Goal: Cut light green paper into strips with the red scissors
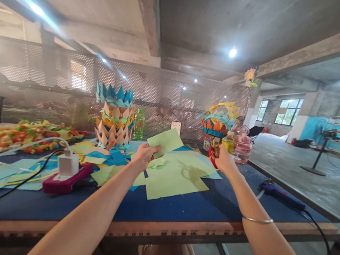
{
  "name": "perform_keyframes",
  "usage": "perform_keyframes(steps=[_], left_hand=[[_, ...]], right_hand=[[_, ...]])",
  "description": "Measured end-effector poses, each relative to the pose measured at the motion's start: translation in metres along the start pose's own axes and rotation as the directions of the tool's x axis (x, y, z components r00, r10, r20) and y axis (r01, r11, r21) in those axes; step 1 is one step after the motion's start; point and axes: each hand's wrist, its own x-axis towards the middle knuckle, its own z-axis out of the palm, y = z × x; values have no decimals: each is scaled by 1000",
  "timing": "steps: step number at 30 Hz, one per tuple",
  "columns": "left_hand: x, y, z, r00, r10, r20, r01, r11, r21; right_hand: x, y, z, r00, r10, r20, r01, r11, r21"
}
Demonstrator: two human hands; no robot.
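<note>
My left hand (144,155) pinches the near left edge of a small light green sheet (168,141), raised above the table. Red-handled scissors (212,157) are gripped in my right hand (225,159), off to the right and apart from that sheet. Their blades are hard to make out against the things behind. Below my hands, a larger light green sheet (171,181) lies on the blue tabletop (171,212), with a shadow across it. A small folded green piece (156,163) rests on top, close to my left hand.
A white charger (68,164) sits on a magenta power strip (57,183). Stacked zigzag-edged paper crowns (116,125) stand behind. A pink jug (242,146) and yellow-green bottle (228,141) are beside my right hand. A corded blue tool (282,195) lies near the right edge.
</note>
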Motion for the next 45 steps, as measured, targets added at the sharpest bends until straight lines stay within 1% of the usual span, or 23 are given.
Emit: perform_keyframes(steps=[1, 2, 3, 4, 5, 6, 7, 9, 10, 13, 15, 17, 19, 21, 24, 28, 31, 35, 41, 45], left_hand=[[0, 0, 0, 1000, 7, 1, -7, 1000, 0], [0, 0, 0, 1000, 17, 5, -17, 1000, -3], [0, 0, 1, 1000, 28, 12, -28, 1000, -7], [0, 0, 1, 999, 40, 21, -39, 999, -12], [0, 0, 2, 998, 48, 30, -48, 999, -16], [-1, 1, 2, 998, 54, 33, -54, 998, -19], [-1, 1, 3, 998, 57, 32, -56, 998, -18], [-2, 3, 3, 998, 63, 28, -62, 998, -18], [-2, 3, 3, 997, 68, 25, -68, 997, -21], [-3, 4, 3, 996, 88, 22, -87, 995, -47], [-2, 4, 3, 995, 99, 20, -98, 993, -72], [-1, 4, 3, 994, 107, 10, -105, 990, -91], [0, 4, 3, 994, 106, -5, -106, 989, -102], [-1, 4, 4, 995, 102, -18, -104, 989, -105], [-3, 5, 5, 994, 105, -22, -107, 989, -98], [-8, 4, 8, 995, 90, 34, -87, 994, -67], [-10, 0, 10, 995, 68, 78, -66, 997, -35], [-10, -3, 10, 993, 49, 105, -48, 999, -7], [-10, -5, 11, 994, 38, 100, -35, 999, -25], [-12, -4, 11, 995, 36, 95, -36, 999, -4]], right_hand=[[-3, -8, 6, 998, -53, 20, 46, 970, 241], [-6, -16, 12, 993, -95, 65, 53, 881, 471], [-10, -24, 18, 986, -130, 105, 32, 766, 642], [-15, -31, 24, 977, -162, 138, 6, 668, 744], [-19, -37, 29, 965, -196, 175, -26, 592, 805], [-23, -42, 33, 950, -219, 224, -73, 541, 838], [-27, -45, 36, 932, -233, 278, -124, 513, 849], [-32, -48, 41, 892, -242, 381, -223, 497, 839], [-33, -49, 42, 876, -248, 414, -255, 490, 834], [-37, -48, 44, 835, -336, 435, -276, 427, 861], [-39, -48, 43, 794, -415, 443, -282, 394, 875], [-42, -51, 40, 745, -456, 487, -324, 391, 862], [-46, -55, 37, 727, -456, 513, -356, 389, 850], [-49, -59, 35, 738, -444, 509, -346, 399, 849], [-53, -64, 33, 759, -440, 480, -266, 463, 845], [-54, -67, 34, 781, -451, 432, -157, 528, 835], [-54, -66, 35, 789, -461, 406, -101, 555, 826], [-52, -63, 37, 789, -466, 401, -86, 563, 822], [-52, -63, 39, 790, -470, 394, -74, 564, 822], [-52, -64, 38, 791, -466, 397, -73, 573, 816]])
